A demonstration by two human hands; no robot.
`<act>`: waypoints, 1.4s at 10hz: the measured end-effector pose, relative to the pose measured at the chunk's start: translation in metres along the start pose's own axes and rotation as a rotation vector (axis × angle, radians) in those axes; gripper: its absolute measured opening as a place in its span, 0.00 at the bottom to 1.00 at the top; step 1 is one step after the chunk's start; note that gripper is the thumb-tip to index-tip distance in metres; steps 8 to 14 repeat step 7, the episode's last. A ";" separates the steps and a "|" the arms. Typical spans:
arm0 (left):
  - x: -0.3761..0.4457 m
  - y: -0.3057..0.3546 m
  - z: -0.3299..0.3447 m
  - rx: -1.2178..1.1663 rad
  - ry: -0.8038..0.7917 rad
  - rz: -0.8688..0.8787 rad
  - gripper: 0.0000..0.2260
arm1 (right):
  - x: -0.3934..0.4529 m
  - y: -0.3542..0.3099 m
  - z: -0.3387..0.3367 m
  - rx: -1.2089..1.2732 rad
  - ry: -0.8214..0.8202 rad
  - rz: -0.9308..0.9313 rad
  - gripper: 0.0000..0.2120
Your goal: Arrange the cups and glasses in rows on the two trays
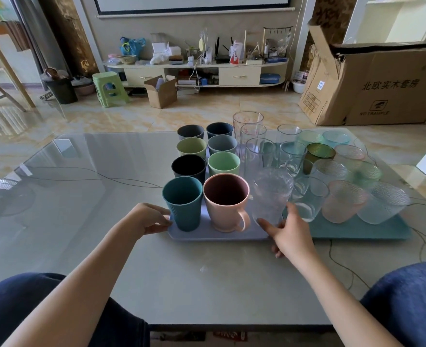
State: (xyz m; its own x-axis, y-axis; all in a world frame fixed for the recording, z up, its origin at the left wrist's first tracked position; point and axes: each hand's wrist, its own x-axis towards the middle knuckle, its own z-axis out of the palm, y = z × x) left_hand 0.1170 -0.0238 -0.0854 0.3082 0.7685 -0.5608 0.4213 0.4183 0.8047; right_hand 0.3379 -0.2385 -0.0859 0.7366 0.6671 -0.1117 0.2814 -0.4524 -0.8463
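Hands at the near edge of the lavender tray, rows nearly done

Right hand (288, 232) spread wide, fingers straight, fingertips (264, 224) touching the foot of the frosted glass (270, 196) at the near right corner of the lavender tray (219, 235); holding nothing. Left hand (151, 219) curled over the tray's near left edge, just beside the teal cup (184, 204); whether gripping the edge or merely resting on it, cannot tell.

Underneath both, the glass-topped table (81, 196). Right of the right hand, touching the first tray or nearly so: the teal tray (357, 231), loaded with textured glasses in clear, pink and green, rows looser and some leaning into each other. Ahead of the hands, on the lavender tray: two tidy columns of coloured cups, running away from the pink mug (225, 202) between the hands, plus a third column of tall clear glasses beyond the frosted one.

Step in hand, by the look of it: final squaring-up, nudging the frosted glass into line with its column while steadying the tray. Task close to finished on this tray, less so on the other.

Next move likely calls for a light push at the base, not the rim, to slide the glass without tipping; then straightening the crowded glasses to the right, one at a time.
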 end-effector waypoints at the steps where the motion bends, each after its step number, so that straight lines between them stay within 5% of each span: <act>1: 0.002 -0.001 -0.001 0.002 -0.002 -0.008 0.12 | 0.003 -0.001 -0.001 0.080 0.018 -0.014 0.27; 6: -0.024 0.016 -0.008 0.170 0.051 -0.001 0.12 | -0.016 -0.012 -0.025 -0.140 -0.070 -0.040 0.31; 7: -0.037 0.046 -0.024 0.296 0.508 0.428 0.16 | -0.030 -0.029 -0.064 -0.068 0.009 -0.143 0.21; 14: -0.037 0.046 -0.024 0.296 0.508 0.428 0.16 | -0.030 -0.029 -0.064 -0.068 0.009 -0.143 0.21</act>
